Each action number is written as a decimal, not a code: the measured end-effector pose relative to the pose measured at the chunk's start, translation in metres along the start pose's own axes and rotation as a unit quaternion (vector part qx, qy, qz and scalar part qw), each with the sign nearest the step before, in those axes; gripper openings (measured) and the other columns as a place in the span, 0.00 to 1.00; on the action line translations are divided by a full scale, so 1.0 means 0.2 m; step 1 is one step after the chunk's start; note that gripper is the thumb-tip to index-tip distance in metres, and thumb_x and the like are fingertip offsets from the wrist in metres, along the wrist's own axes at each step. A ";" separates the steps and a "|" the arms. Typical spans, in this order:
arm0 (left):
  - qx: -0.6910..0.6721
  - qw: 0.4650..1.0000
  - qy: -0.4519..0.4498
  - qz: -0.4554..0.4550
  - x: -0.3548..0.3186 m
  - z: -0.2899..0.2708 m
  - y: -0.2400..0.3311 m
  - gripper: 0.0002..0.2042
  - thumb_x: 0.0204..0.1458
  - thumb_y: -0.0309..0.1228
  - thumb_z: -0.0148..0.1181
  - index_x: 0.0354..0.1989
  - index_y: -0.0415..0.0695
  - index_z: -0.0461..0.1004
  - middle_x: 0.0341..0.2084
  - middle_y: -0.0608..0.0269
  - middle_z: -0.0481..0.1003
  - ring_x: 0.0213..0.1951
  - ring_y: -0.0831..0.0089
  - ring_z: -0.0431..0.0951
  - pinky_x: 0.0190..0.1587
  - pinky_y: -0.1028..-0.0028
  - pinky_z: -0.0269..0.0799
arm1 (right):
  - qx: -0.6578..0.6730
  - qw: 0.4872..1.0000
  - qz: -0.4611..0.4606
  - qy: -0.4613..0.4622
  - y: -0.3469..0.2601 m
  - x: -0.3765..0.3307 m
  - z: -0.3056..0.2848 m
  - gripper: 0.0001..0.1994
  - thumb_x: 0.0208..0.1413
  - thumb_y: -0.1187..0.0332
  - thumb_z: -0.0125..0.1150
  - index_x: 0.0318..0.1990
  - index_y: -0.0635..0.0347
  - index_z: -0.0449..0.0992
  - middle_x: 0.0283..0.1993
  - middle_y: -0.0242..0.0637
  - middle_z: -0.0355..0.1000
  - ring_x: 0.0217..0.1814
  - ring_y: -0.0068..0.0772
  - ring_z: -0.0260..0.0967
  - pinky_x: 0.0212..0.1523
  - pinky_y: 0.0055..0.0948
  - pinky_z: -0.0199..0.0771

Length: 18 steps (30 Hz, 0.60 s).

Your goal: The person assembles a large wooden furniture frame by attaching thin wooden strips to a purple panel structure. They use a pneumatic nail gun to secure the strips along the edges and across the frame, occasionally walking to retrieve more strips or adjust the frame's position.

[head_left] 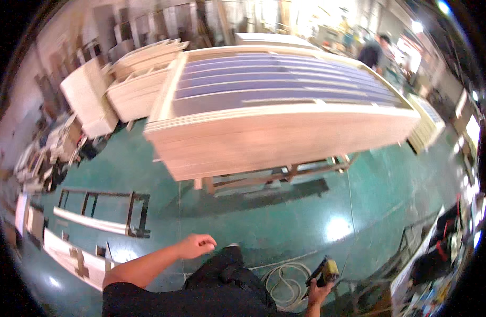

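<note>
Right hand [318, 292] grips a yellow-black nail gun [324, 271] low at the side; left hand [197, 246] loosely curled, empty. Slatted wooden panel [285, 113] well ahead — no nailing underway, judging by distance.

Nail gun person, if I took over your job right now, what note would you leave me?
Right hand: gripping the yellow-and-black nail gun, low at your side.
Left hand: empty, fingers loosely curled, touching nothing.
A pale hose lies coiled on the green floor by the gun.
Ahead: a tall stack of wooden frames on a stand, its top frame slatted.
Done: gun in hand. Left: you stand apart from the stack, so walk up before using it, probably.
</note>
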<state>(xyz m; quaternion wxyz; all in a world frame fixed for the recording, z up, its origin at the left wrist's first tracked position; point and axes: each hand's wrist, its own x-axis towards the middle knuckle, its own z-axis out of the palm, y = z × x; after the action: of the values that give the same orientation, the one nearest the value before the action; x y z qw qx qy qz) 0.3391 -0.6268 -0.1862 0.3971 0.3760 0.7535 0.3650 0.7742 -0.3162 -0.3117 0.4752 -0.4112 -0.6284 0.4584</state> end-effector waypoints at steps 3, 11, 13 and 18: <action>-0.132 0.972 0.196 0.002 -0.07 -0.06 -0.23 0.11 0.64 0.37 0.58 0.46 0.43 0.79 0.35 0.65 0.81 0.38 0.76 0.78 0.46 0.72 0.74 | 0.066 0.991 0.050 -0.101 -0.55 0.11 0.22 0.34 0.51 0.70 0.76 0.64 0.63 0.65 0.53 0.41 0.73 0.50 0.38 0.73 0.51 0.38 0.76; 0.082 0.908 0.343 0.225 0.02 -1.29 -0.40 0.07 0.59 0.28 0.60 0.43 0.41 0.77 0.35 0.56 0.79 0.40 0.61 0.80 0.46 0.66 0.75 | -0.065 0.951 0.113 -0.282 -0.73 -0.21 1.26 0.16 0.52 0.71 0.67 0.49 0.63 0.77 0.43 0.36 0.77 0.42 0.29 0.73 0.40 0.34 0.75; 0.226 0.843 0.389 0.296 0.08 -1.73 -0.42 0.15 0.55 0.26 0.62 0.51 0.45 0.76 0.45 0.54 0.77 0.48 0.54 0.78 0.53 0.60 0.74 | -0.072 0.947 0.122 -0.287 -0.78 -0.38 1.49 0.11 0.52 0.76 0.60 0.45 0.63 0.76 0.38 0.31 0.72 0.34 0.28 0.68 0.35 0.34 0.71; 0.398 0.789 0.243 0.401 0.29 -2.51 -0.08 0.40 0.40 0.34 0.78 0.67 0.55 0.67 0.67 0.54 0.63 0.71 0.49 0.58 0.71 0.51 0.57 | -0.115 0.939 0.243 -0.214 -0.01 -0.84 1.62 0.11 0.53 0.78 0.59 0.45 0.62 0.76 0.36 0.33 0.73 0.34 0.29 0.69 0.33 0.34 0.69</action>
<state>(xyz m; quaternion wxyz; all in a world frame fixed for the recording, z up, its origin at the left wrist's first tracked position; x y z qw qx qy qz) -0.1265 -0.7108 -0.0092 -0.1658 0.6675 0.6855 0.2390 0.4946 -0.5368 -0.3882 0.1528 -0.4956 -0.6445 0.5619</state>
